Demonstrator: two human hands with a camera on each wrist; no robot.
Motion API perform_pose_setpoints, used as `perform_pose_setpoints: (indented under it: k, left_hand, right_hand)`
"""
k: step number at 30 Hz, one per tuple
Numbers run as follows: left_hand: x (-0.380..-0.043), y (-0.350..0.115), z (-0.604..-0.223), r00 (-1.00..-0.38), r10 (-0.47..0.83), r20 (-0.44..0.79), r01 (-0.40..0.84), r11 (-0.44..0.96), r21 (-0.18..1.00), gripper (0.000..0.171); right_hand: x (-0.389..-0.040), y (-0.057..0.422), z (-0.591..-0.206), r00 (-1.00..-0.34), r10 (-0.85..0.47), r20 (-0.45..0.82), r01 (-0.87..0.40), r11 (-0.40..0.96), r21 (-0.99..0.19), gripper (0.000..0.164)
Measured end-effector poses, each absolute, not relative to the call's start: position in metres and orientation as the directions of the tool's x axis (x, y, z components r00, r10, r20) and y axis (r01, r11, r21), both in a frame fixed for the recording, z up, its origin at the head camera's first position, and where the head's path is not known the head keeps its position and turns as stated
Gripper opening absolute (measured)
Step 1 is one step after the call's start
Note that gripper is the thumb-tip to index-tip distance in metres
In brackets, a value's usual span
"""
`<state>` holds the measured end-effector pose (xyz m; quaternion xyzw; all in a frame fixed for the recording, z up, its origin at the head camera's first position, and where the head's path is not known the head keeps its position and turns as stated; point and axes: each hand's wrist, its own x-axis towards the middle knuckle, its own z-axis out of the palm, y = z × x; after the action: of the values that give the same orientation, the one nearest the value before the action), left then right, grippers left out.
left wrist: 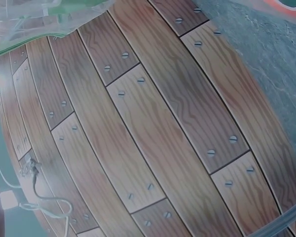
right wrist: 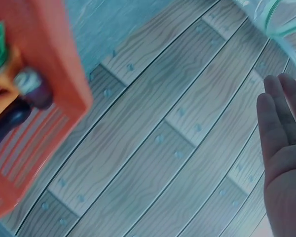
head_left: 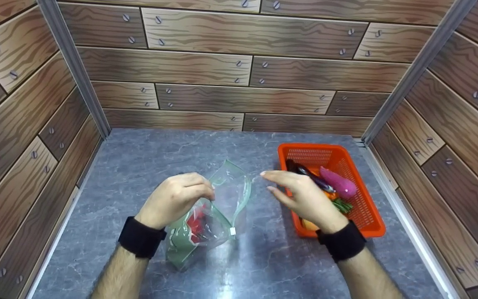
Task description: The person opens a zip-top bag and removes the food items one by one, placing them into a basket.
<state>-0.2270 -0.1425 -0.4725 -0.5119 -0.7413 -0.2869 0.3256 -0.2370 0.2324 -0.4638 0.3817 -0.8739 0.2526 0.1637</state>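
Note:
My left hand [head_left: 181, 197] pinches the rim of a clear and green zip bag [head_left: 183, 249] with a white slider at its corner. Red items [head_left: 196, 224] show through the bag's side; their kind is hard to make out. The bag's mouth gapes toward the right. In the left wrist view the bag's edge [left wrist: 49, 29] crosses the top left, with the hand itself out of sight. My right hand [head_left: 303, 197] hovers between the bag and an orange basket [head_left: 374, 220], fingers extended and nothing in them. The right wrist view shows its straight fingers [right wrist: 281, 113] near the bag's edge.
Inside the basket lie a dark eggplant [head_left: 314, 178], a purple vegetable [head_left: 338, 182], something orange, green stalks [head_left: 342, 205] and a yellow piece [head_left: 309, 225]. Wood-patterned walls [head_left: 247, 70] enclose the grey marbled tabletop [head_left: 139, 162] at the back and both sides.

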Motion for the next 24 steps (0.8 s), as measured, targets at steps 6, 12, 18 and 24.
perform_pose_setpoints:
  k: [6, 12, 18, 24]
  left_hand:
    - [-0.228, -0.143, -0.475, -0.249, 0.571, 0.782, 0.95, 0.299, 0.084, 0.014]
    - [-0.229, -0.144, -0.476, -0.252, 0.564, 0.786, 0.95, 0.298, 0.091, 0.018]
    - [-0.227, -0.143, -0.474, -0.266, 0.568, 0.779, 0.945, 0.315, 0.092, 0.024]
    - [-0.227, -0.143, -0.474, -0.262, 0.576, 0.774, 0.946, 0.311, 0.089, 0.012]
  right_hand:
    - [-0.238, 0.206, -0.465, -0.641, -0.648, 0.412, -0.767, 0.537, -0.35, 0.034]
    - [-0.242, 0.187, -0.467, -0.629, -0.689, 0.361, -0.776, 0.533, -0.337, 0.032]
    - [-0.251, 0.165, -0.468, -0.563, -0.752, 0.344, -0.824, 0.48, -0.3, 0.026]
    - [-0.258, 0.146, -0.476, -0.495, -0.826, 0.27, -0.861, 0.426, -0.277, 0.022]
